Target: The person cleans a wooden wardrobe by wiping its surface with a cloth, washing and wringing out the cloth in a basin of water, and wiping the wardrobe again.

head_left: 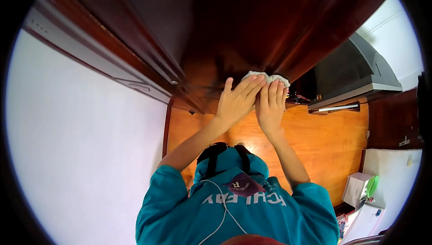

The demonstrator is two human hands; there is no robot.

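Note:
A folded white cloth (pixel 257 73) lies against the glossy dark red-brown wooden surface (pixel 234 33). My left hand (pixel 239 98) holds the left part of it against the wood, its fingertips on the cloth and one outer digit standing apart. Close beside it, my right hand (pixel 271 105) has its fingers together over the right part of the same cloth. The palms and the underside of the cloth are hidden.
Wooden frame edges (pixel 130 33) run down the left beside a white wall (pixel 85 123). On the right stands a dark television (pixel 346 69). Beneath is an orange wood floor (pixel 324 141). A white box (pixel 357 187) and a green round object (pixel 372 185) are at lower right.

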